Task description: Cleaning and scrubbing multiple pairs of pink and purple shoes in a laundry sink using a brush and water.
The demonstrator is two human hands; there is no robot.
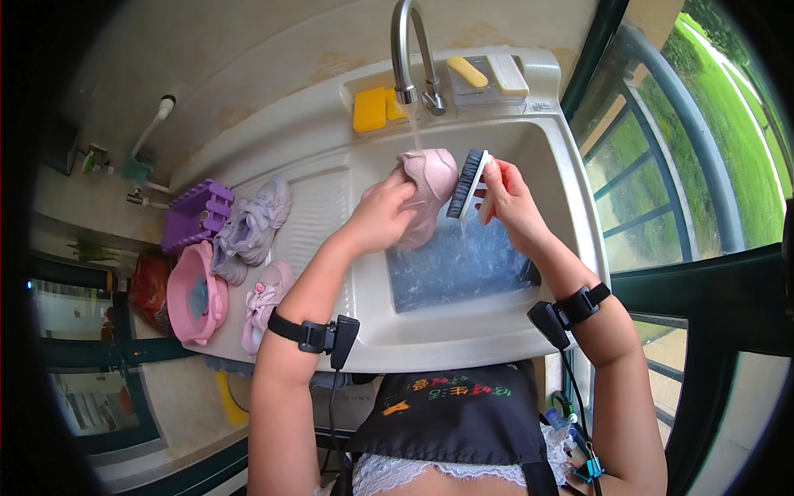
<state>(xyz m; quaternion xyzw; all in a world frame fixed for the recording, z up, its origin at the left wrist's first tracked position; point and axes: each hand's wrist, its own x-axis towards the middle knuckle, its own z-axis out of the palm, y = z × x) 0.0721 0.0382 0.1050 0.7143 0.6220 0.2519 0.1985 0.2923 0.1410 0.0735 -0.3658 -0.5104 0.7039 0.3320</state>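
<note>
My left hand (388,214) grips a pink shoe (428,180) over the basin of a laundry sink (450,352), with some fingers inside its opening. Water runs from the curved metal faucet (404,93) onto the shoe's upper end. In my right hand (508,192) is a scrubbing brush (468,185) with dark bristles and a white back; the bristles face the shoe, close beside it. Whether they touch is hard to tell. Bluish, cloudy water (465,266) lies in the basin below both hands.
Grayish-lavender sneakers (254,223), another pink shoe (267,304), a pink basin (177,297) and a purple plastic basket (195,214) stand left on the washboard side. Yellow sponges (370,110), a yellow soap bar (467,71) and a white brush or block (507,74) lie along the back ledge.
</note>
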